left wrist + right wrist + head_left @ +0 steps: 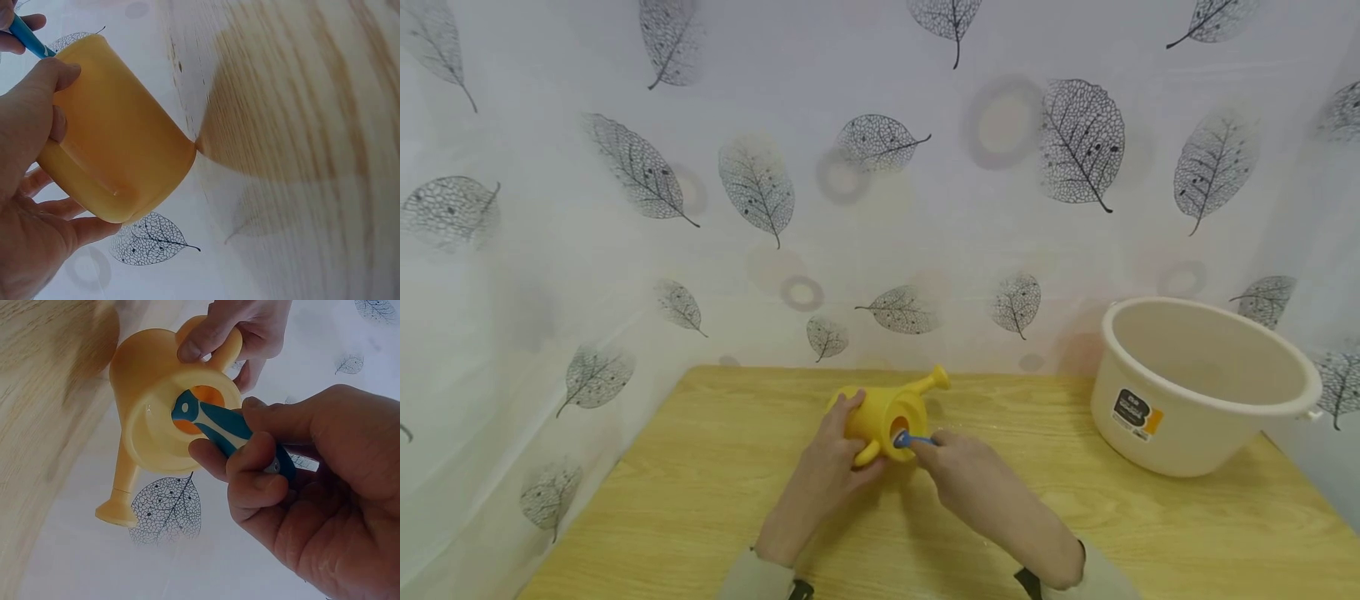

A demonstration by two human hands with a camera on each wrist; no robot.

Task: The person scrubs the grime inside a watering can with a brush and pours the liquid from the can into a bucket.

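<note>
A yellow watering can [867,414] is tilted over at the middle of the table, its round opening facing right and its spout pointing to the back right. My left hand [829,457] grips it around the body and handle, thumb on the side in the left wrist view. In that view the base edge of the can [125,131] meets its shadow on the wood. My right hand [973,479] pinches a slim tool with a blue-and-white handle [219,425], like a toothbrush. Its far end sits in the can's opening; the tip is hidden inside.
A large cream bucket [1198,425] with a black label stands at the right side of the wooden table [700,500]. Behind and to the left hangs a white sheet [880,250] printed with leaves. Small wet drops lie on the wood near the can.
</note>
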